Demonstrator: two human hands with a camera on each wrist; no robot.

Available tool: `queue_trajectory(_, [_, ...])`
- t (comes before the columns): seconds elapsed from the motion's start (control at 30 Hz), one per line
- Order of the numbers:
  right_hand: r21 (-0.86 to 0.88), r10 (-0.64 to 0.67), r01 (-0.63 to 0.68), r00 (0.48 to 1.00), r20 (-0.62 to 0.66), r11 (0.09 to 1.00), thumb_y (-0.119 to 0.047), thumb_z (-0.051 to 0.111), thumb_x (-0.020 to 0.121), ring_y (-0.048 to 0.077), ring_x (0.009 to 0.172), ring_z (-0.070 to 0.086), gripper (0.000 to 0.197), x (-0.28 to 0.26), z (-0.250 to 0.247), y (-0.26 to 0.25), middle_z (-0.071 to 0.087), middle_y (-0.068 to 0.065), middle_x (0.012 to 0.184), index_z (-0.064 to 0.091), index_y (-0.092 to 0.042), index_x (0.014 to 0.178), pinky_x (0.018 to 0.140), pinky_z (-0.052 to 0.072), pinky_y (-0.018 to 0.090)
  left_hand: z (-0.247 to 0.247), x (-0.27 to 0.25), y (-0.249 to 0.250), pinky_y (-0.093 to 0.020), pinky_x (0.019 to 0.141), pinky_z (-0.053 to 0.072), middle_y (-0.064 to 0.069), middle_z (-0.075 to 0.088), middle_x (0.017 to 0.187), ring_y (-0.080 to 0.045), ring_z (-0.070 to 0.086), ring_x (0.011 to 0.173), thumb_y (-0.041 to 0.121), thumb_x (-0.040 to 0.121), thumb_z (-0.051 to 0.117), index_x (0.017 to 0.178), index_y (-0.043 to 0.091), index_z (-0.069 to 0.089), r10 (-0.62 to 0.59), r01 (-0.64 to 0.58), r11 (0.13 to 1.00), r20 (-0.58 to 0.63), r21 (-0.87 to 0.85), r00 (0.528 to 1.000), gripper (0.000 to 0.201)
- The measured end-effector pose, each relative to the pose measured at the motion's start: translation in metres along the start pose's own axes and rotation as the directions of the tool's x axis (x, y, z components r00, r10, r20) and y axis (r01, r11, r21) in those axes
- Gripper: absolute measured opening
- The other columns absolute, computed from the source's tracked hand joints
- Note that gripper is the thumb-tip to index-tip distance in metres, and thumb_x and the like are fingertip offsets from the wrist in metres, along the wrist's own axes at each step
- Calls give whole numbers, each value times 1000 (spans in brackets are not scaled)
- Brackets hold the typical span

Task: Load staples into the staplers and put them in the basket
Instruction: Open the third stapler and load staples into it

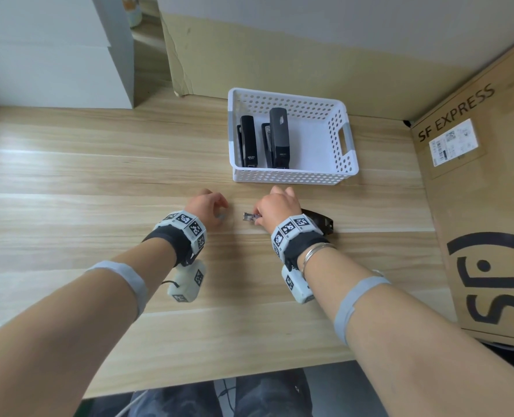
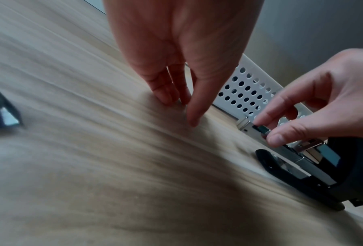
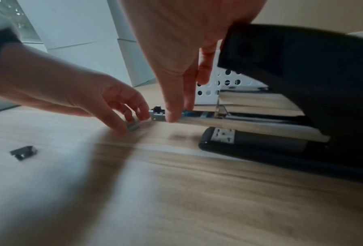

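Observation:
A black stapler [image 1: 320,222] lies open on the wooden table [image 1: 99,176] in front of the white basket [image 1: 344,164]. Its top [image 3: 302,66] is swung up and its metal staple rail [image 3: 208,120] sticks out to the left. My right hand [image 3: 180,113] pinches the front end of that rail between thumb and fingers. Just left of the rail, my left hand [image 3: 132,123] pinches a short staple strip [image 3: 133,126] that lies on the table. Two black staplers [image 1: 248,141] [image 1: 279,136] lie side by side in the basket.
Another loose staple strip [image 3: 23,152] lies on the table further left. A large SF Express cardboard box [image 1: 475,191] stands along the right side. A cardboard panel and white boxes [image 1: 54,49] rise behind the table.

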State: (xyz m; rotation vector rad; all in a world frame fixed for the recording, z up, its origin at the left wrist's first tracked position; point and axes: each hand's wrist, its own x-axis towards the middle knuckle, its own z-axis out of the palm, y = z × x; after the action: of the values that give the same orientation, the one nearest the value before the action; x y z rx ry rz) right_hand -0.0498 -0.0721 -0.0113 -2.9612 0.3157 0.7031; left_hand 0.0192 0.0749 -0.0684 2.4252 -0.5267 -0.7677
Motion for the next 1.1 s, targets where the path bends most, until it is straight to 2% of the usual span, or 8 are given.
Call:
queue_trajectory(0.17, [-7, -3, 4, 1000, 29, 1000, -36, 54, 94, 17, 113, 44, 23, 4, -4, -2, 57, -9, 86, 73, -28, 104, 100, 28, 32, -3, 4, -5, -29, 90, 44, -17, 51, 119, -32, 56, 104, 8, 77, 66, 103, 6, 65, 6, -9, 998, 39, 65, 999, 26])
queue_trajectory(0.27, [-21, 14, -12, 998, 64, 1000, -28, 53, 96, 16, 112, 45, 21, 7, -3, -2, 36, -14, 63, 72, -29, 104, 98, 28, 31, -4, 4, -5, -31, 90, 45, -16, 52, 117, -31, 56, 103, 11, 79, 67, 99, 6, 66, 13, -17, 996, 41, 91, 999, 21])
queue_trajectory(0.47, [-79, 86, -81, 994, 74, 994, -23, 60, 90, 21, 118, 46, 19, 8, -4, 4, 66, 1, 107, 69, -22, 108, 100, 29, 37, -5, 4, -5, -32, 90, 45, -15, 55, 113, -31, 58, 102, 13, 80, 66, 100, 6, 66, 11, -16, 996, 54, 88, 999, 21])
queue_trajectory(0.63, [27, 69, -69, 998, 9, 997, -27, 59, 92, 20, 117, 45, 17, 4, -9, 10, 66, -1, 110, 69, -26, 105, 99, 30, 35, -8, 0, 4, -25, 73, 43, 0, 61, 86, -18, 57, 80, 15, 81, 66, 85, 16, 60, 64, -61, 997, 66, -48, 996, 7])
queue_trajectory(0.8, [213, 18, -25, 999, 32, 977, -34, 57, 92, 19, 118, 48, 20, 6, -13, -4, 70, -5, 109, 72, -29, 103, 101, 29, 36, -6, -2, 14, -30, 77, 49, 10, 61, 68, -11, 59, 65, 2, 76, 69, 65, 29, 50, 107, -84, 945, 54, -317, 993, 35])
queue_trajectory(0.9, [374, 43, -51, 999, 31, 926, -34, 64, 87, 13, 102, 62, 18, 4, -14, -6, 75, -5, 99, 75, -27, 100, 99, 41, 31, -6, -2, 21, -21, 66, 46, 9, 60, 65, -6, 57, 60, 0, 77, 67, 66, 29, 46, 81, -66, 929, 25, -364, 996, 37])
queue_trajectory(1.0, [501, 54, -60, 998, 26, 863, -30, 71, 82, 6, 81, 65, 15, 2, -15, -6, 76, -5, 92, 76, -27, 96, 82, 52, 22, -5, -3, 25, -23, 63, 47, 7, 60, 64, -8, 57, 58, 3, 79, 66, 67, 28, 45, 63, -53, 920, 14, -388, 998, 35])
queue_trajectory(1.1, [563, 47, -50, 999, 19, 825, -23, 69, 85, -2, 66, 59, 17, -2, -15, -4, 76, -5, 95, 76, -24, 101, 61, 40, 6, -5, -3, 29, -23, 60, 46, 6, 58, 63, -9, 55, 57, 6, 80, 65, 71, 24, 45, 59, -51, 923, 11, -380, 998, 29])
